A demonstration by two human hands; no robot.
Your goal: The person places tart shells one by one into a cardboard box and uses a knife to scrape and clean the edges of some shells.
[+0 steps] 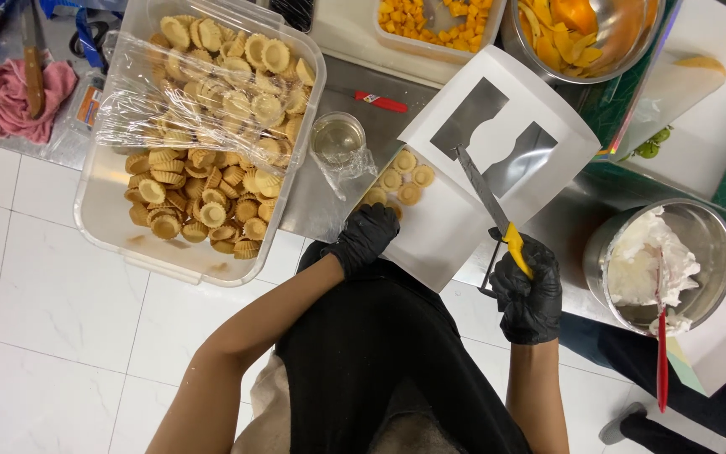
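Two hands in black gloves at a white cardboard box (443, 231), open flat on the steel counter (329, 197). Left hand (364, 238) curled at the box's near left corner, fingertips down on or just beside a tart shell there; whether actually pinching it, cannot tell. Right hand (529, 290) just off the box's right edge, clamped around the yellow handle of a knife (491, 206), blade slanting up over the box toward its windowed lid (501, 134). Five or so small tart shells (403, 175) laid inside the box at its far left corner, just beyond the left hand. Left of the box, touching distance away, a small clear cup (337, 137) with loose cling film; farther left, a big clear plastic tub (119, 231) heaped with empty tart shells, partly film-covered. Right of the box, a steel bowl of white cream (661, 265) with a red-handled spatula (661, 336) leaning out. Beyond the box's lid, a container of diced orange fruit (430, 21), a steel bowl of orange peels (586, 34) and a red marker (381, 102).
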